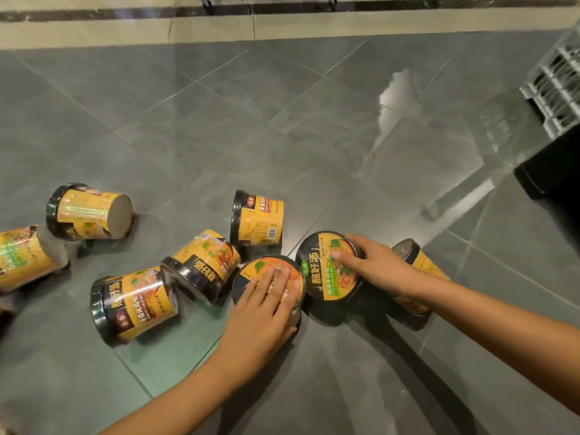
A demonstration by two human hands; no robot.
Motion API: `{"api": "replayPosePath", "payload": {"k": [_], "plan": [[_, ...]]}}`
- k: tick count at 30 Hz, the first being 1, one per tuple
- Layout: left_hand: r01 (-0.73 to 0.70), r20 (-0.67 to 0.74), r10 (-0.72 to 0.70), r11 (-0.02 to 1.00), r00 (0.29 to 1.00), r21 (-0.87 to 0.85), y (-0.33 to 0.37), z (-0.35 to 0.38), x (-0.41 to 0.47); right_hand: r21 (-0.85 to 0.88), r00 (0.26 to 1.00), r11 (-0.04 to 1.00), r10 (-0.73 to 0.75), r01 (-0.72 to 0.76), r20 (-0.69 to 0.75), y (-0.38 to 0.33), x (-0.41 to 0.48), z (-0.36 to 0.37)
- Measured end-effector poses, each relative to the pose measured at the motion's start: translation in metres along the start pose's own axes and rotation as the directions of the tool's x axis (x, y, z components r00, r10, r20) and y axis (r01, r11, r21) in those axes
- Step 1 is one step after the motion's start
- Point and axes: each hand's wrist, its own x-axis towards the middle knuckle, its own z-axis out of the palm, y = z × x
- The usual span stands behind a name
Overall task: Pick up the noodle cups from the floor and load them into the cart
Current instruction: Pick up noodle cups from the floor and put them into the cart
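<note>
On the floor (282,120), the left hand (260,312) is laid flat on the upright left cup (251,271), the right hand (376,265) curled over the right cup (317,277); the cart (558,89) is seen well right.

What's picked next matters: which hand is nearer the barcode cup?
Left. The left hand sits just below the barcode cup in view; the right hand is farther, to its right.

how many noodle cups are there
8: cup at left edge, three cups lying left, one centre back, one under left hand, one under right hand, one behind right wrist. Others may be off-frame.
</note>
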Motion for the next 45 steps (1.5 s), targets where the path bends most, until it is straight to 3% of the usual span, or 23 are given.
{"api": "replayPosePath", "payload": {"k": [7,12,17,21,30,37,45], "plan": [[0.136,0.066,-0.136,0.991,0.988,0.014,0.003,0.001,-0.007,-0.116,0.99,0.992,-0.054,0.039,-0.132,0.003,0.004,-0.01],[0.214,0.139,-0.213,0.977,0.967,0.009,-0.002,-0.001,-0.002,-0.326,0.989,0.945,-0.066,0.018,-0.135,0.01,0.009,-0.017],[0.256,0.129,-0.253,0.967,0.959,-0.006,0.0,0.004,0.007,-0.65,0.997,0.758,-0.079,0.065,0.007,0.011,0.007,-0.016],[0.273,0.15,-0.268,0.962,0.952,-0.01,0.001,0.002,0.019,-0.715,0.991,0.695,-0.127,0.066,-0.032,0.017,0.016,-0.012],[0.297,0.191,-0.273,0.948,0.943,-0.111,-0.004,-0.023,0.033,-0.575,0.961,0.806,-0.253,0.144,-0.114,0.017,0.017,-0.006],[0.497,0.271,-0.444,0.85,0.854,-0.175,0.032,-0.141,0.041,-0.361,0.977,0.931,-0.017,-0.062,-0.211,-0.031,-0.071,-0.033],[0.444,0.327,-0.382,0.885,0.864,-0.141,0.107,-0.349,0.073,-0.145,0.951,0.962,0.193,-0.232,-0.239,-0.121,-0.235,-0.155]]}}
